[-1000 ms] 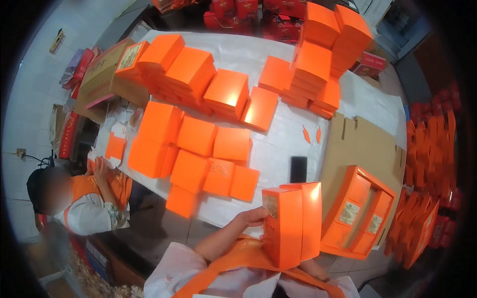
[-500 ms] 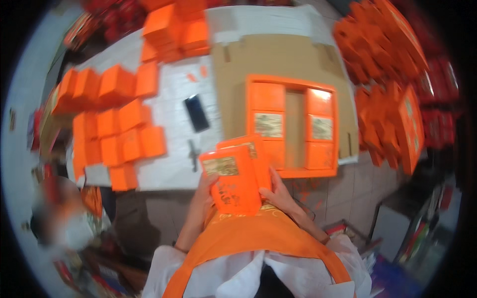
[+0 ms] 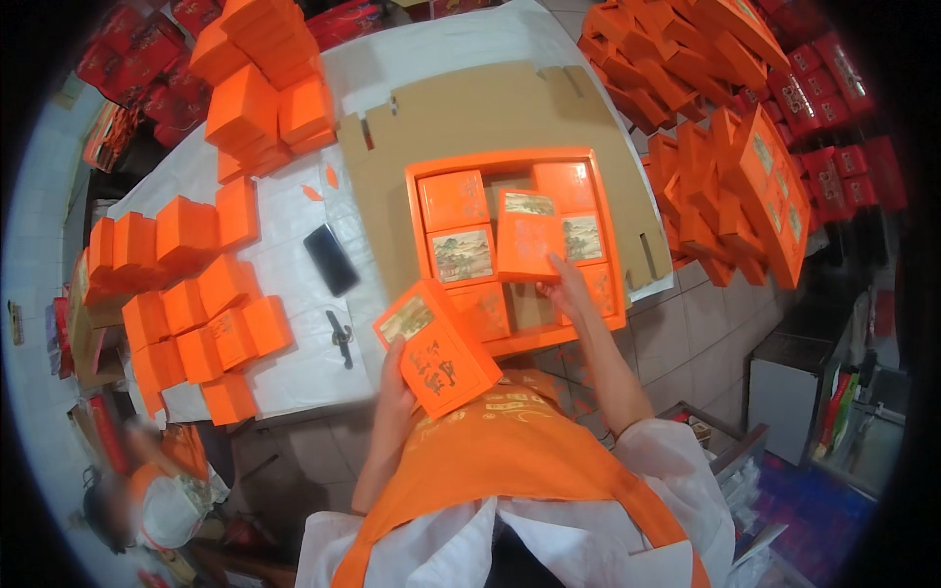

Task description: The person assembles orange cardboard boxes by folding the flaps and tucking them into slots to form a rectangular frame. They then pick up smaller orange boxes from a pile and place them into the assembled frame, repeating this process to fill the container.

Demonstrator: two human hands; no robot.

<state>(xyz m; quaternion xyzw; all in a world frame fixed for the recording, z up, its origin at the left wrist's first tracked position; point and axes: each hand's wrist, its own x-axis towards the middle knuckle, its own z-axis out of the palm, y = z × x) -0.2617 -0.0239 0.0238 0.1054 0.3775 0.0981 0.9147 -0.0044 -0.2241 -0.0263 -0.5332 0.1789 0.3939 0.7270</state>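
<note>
Squaring the orange rectangular cardboard box [image 3: 529, 230] to the middle gap of the shallow orange rectangular tray [image 3: 559, 336] looks wise (the fit seems snug); the right hand [image 3: 564, 290] pinches its lower corner, the left hand [image 3: 393, 380] grips another orange picture-fronted box [image 3: 436, 348] by the tray's near-left corner.

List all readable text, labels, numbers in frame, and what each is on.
Printed wording isn't copied here, only located.
Orange box in left hand: dark brush-style characters.
Second orange box, in right hand: faint characters, too washed out to read.
Apron: pale gold characters, partly creased.
Boxes in orange tray: faint marks, unreadable.
Red boxes at right: markings too small to read.
</note>
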